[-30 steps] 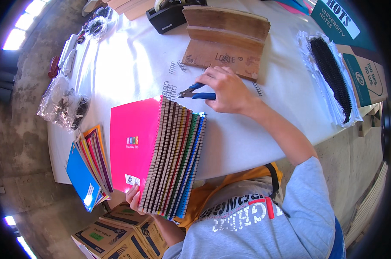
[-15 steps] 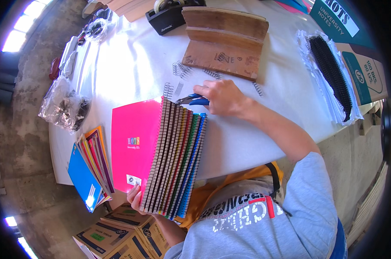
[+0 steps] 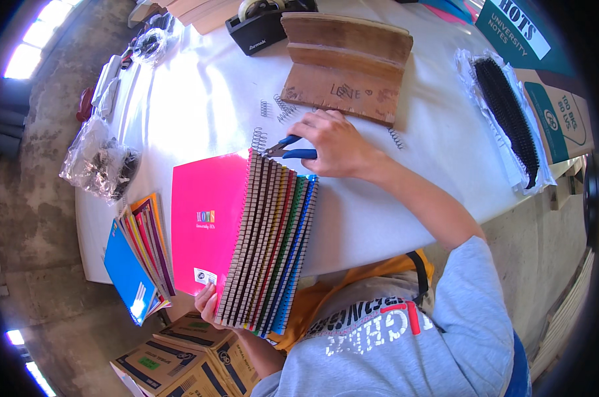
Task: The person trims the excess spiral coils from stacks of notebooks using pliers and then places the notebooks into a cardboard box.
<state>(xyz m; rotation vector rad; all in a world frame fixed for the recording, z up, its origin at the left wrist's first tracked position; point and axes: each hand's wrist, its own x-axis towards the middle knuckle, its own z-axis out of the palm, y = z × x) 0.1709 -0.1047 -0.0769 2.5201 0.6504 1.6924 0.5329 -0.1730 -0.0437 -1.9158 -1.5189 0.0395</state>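
My left hand (image 3: 209, 304) grips the lower end of a stack of spiral notebooks (image 3: 210, 198), tilted so that their coiled spines fan out to the right. The front cover is bright pink. In my right hand (image 3: 336, 142) is a pair of blue-handled cutting pliers (image 3: 299, 153), handles spread apart. Their jaws are at the top corner of the spines, beside a loose wire coil end (image 3: 258, 137) sticking up past the pink cover. I cannot tell whether the jaws touch the wire. Short cut coil pieces (image 3: 285, 108) lie just beyond, near a wooden stand (image 3: 342, 86).
Another notebook pile with a blue cover (image 3: 126, 268) rests at the table's left edge. A clear plastic bag (image 3: 101, 162) lies behind it. At the back stands a black tape dispenser (image 3: 256, 36). Bundled black coils (image 3: 508, 119) and cartons (image 3: 554, 112) are at right; more cartons (image 3: 180, 354) stand below.
The pliers' handles have spread wider, and their jaws have shifted slightly left toward the coil end. My right hand moved a little up and left. The notebook stack stays almost still.
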